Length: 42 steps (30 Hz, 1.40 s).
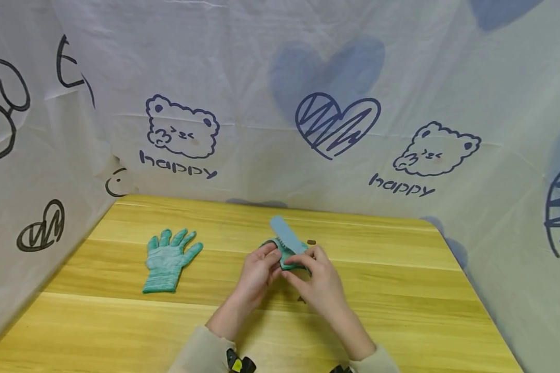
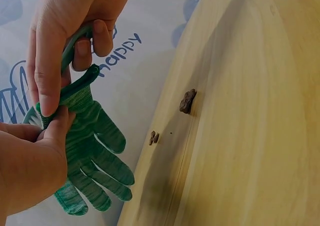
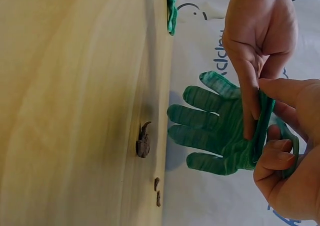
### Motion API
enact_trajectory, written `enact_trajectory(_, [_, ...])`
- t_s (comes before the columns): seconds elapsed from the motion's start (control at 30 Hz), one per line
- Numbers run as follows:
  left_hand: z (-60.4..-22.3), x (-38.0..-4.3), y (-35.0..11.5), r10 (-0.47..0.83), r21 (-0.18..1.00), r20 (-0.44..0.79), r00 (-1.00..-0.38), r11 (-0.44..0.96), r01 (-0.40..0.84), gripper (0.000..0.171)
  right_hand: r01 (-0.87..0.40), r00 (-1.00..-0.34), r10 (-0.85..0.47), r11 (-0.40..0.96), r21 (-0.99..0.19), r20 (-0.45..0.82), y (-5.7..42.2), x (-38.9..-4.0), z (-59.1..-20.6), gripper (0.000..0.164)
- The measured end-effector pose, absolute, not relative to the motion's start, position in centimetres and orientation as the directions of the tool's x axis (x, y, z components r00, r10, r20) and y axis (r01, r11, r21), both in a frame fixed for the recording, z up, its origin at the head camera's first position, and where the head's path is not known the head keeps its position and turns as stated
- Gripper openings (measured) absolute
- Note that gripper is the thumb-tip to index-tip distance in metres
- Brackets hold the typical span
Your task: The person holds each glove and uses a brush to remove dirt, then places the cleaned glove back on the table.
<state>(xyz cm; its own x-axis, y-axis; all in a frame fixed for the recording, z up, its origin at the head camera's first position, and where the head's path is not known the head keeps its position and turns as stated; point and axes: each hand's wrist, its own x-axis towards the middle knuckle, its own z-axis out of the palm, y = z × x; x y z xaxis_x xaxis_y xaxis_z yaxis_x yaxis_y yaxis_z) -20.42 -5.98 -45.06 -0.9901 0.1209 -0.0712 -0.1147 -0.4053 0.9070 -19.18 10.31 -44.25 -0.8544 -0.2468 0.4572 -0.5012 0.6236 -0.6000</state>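
A green knit glove (image 2: 92,153) hangs from both hands, its fingers pointing away from me and its cuff (image 3: 263,123) toward me. My left hand (image 1: 257,269) pinches one side of the cuff, fingers partly tucked at the opening. With thumb and forefinger my right hand (image 1: 324,282) pinches the cuff's other side. Its remaining fingers curl round a light blue brush (image 1: 285,233), whose flat end sticks up past the hand in the head view. Short bristles show along one edge of the brush. In the head view the hands hide much of the held glove.
A second green glove (image 1: 165,264) lies flat on the wooden table (image 1: 121,331), left of the hands. Dark brown clumps (image 2: 188,101) and smaller brown bits (image 3: 158,192) lie on the tabletop around the hands. Printed white sheeting (image 1: 252,129) hangs behind and beside the table.
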Motion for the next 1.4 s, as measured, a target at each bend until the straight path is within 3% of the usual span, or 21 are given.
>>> enact_trajectory(0.2, [-45.0,-20.5,-5.7,0.121,0.900,-0.062,-0.991,-0.422,-0.108,0.038,-0.509,-0.848,-0.236,0.612,-0.605,0.475,10.3,-19.2,-44.4,0.016])
enact_trajectory(0.47, [-44.9,-20.4,-5.7,0.124,0.905,-0.063,-0.990,-0.412,-0.109,0.052,-0.516,-0.841,-0.211,0.586,-0.624,0.498,10.4,-19.3,-44.5,0.013])
enact_trajectory(0.7, [-44.9,-20.6,-5.6,0.136,0.899,-0.057,-0.989,-0.423,-0.110,0.046,-0.506,-0.849,-0.182,0.554,-0.661,0.497,10.6,-19.5,-44.5,0.011])
enact_trajectory(0.93, [-45.0,-20.7,-5.6,0.173,0.901,-0.038,-0.984,-0.419,-0.108,0.042,-0.508,-0.848,-0.108,0.442,-0.739,0.519,11.6,-20.4,-44.3,0.011])
enact_trajectory(1.4, [-45.3,-20.5,-5.3,0.263,0.912,-0.076,-0.962,-0.371,-0.173,0.043,-0.370,-0.912,0.093,0.235,-0.899,0.400,12.8,-20.9,-43.5,0.015])
